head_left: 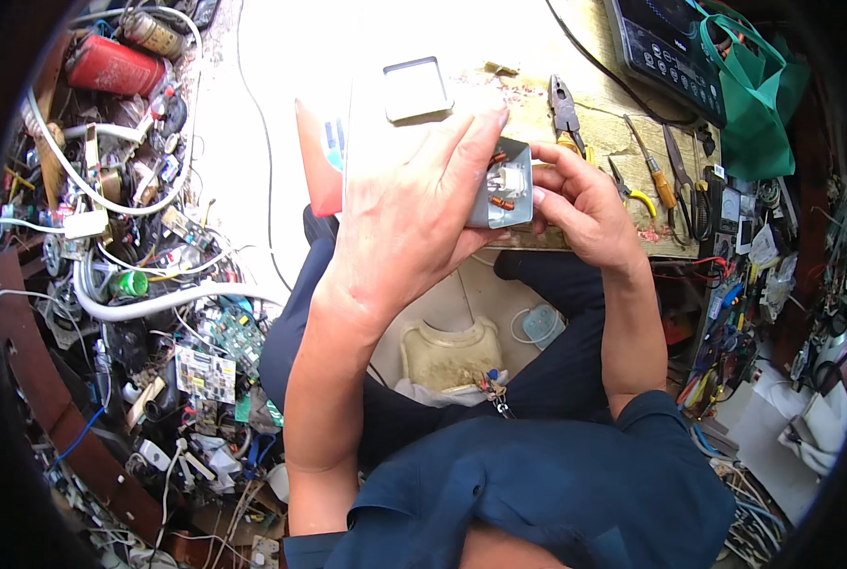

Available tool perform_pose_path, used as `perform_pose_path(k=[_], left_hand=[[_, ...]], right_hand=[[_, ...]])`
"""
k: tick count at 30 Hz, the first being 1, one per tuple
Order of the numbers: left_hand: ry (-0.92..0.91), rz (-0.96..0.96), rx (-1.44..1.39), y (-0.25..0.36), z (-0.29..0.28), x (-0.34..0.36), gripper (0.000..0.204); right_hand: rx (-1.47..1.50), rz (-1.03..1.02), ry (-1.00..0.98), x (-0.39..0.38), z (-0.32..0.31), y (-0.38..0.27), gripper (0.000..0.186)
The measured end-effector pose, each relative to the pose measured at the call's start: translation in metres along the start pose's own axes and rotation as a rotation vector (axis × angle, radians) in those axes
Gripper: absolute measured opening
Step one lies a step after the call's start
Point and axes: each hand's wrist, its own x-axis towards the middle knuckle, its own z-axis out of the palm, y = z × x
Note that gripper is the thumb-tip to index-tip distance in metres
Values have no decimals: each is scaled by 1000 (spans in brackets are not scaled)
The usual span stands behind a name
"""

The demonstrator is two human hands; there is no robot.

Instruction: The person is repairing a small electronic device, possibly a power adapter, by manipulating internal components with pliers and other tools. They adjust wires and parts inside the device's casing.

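Note:
Above the near edge of the workbench I hold a small grey box-shaped housing (512, 216), its open end turned to the right. Inside it show copper-coloured coils (503, 203) and a white part (511, 180). My left hand (409, 204) lies over the housing from the left, fingers stretched along its top, covering most of it. At the open end, my right hand (584, 204) has its thumb and bent fingers against the right edge. A square frame with a dark rim (416, 118) rests on the bench just beyond my left hand.
Pliers (564, 114), a yellow-handled screwdriver (663, 185) and small yellow-handled cutters (642, 200) lie to the right. Behind them are a black cooktop (665, 57) and a green bag (765, 104). Circuit boards (205, 375), cables and a red cylinder (115, 66) crowd the left.

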Motion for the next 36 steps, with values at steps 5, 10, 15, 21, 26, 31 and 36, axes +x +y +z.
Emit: perform_pose_path(k=[5, 10, 15, 21, 26, 31, 36], left_hand=[[2, 40, -6, -3, -3, 1, 113], [-2, 28, -19, -3, -2, 1, 113], [-3, 22, -19, -3, 0, 0, 113], [15, 49, -10, -2, -1, 0, 112], [32, 45, 4, 0, 1, 1, 109], [42, 32, 14, 0, 2, 1, 108], [73, -3, 27, -3, 5, -5, 109]], right_hand=[[-36, -129, 181, 3, 3, 3, 32], [-286, -335, 233, 2, 4, -10, 13], [-505, -383, 242, -1, 16, -25, 13], [-593, -218, 322, -3, 33, -40, 16], [-654, -86, 375, 2, 38, -45, 20], [-874, -37, 469, 1, 50, -49, 24], [-788, -62, 458, 6, 52, -48, 23]])
